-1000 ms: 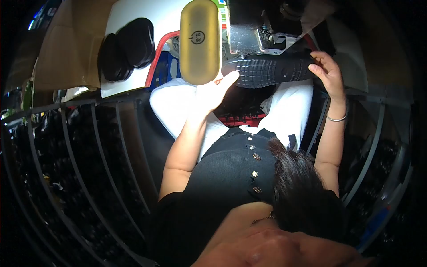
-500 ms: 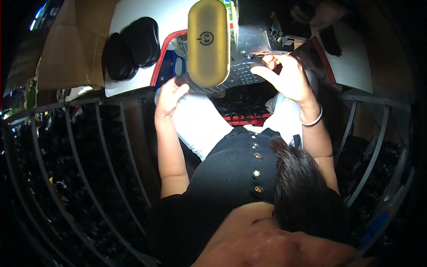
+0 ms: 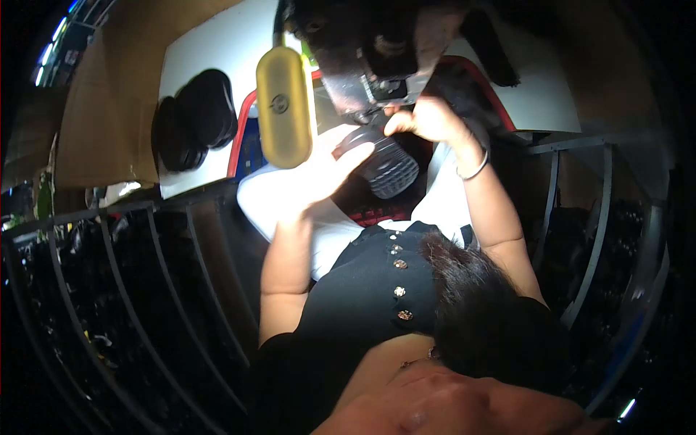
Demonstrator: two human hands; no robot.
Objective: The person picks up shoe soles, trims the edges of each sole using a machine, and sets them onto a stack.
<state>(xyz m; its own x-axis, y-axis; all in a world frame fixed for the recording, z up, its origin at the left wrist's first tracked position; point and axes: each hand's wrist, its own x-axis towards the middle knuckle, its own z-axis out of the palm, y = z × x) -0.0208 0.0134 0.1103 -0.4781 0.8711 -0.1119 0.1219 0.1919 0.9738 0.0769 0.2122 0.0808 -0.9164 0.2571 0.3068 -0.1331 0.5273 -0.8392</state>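
A black shoe sole [image 3: 391, 168] with a ridged, block-patterned face is tilted under the machine head [image 3: 388, 83]. My left hand [image 3: 326, 167] is closed on its left side, with the thumb across the dark surface; strong light washes out part of this hand. My right hand [image 3: 433, 122] has its fingers curled in at the sole's upper right edge, right below the machine's metal tip. The machine partly hides those fingertips. A yellow oval lamp [image 3: 284, 109] hangs beside the machine, in front of part of my left forearm and lap.
On the white tabletop [image 3: 181, 65] at left lies a stack of dark oval pieces [image 3: 206, 109]. Another long dark piece [image 3: 489, 47] lies on the right part. Red edging [image 3: 243, 130] borders the table's cutout. Cardboard [image 3: 109, 101] stands at left; metal railings [image 3: 127, 283] flank me.
My left hand has moved right, and the sole has turned from lying lengthwise across my lap to a steeper angle beneath the machine. The whole view has shifted, with lamp and machine further left.
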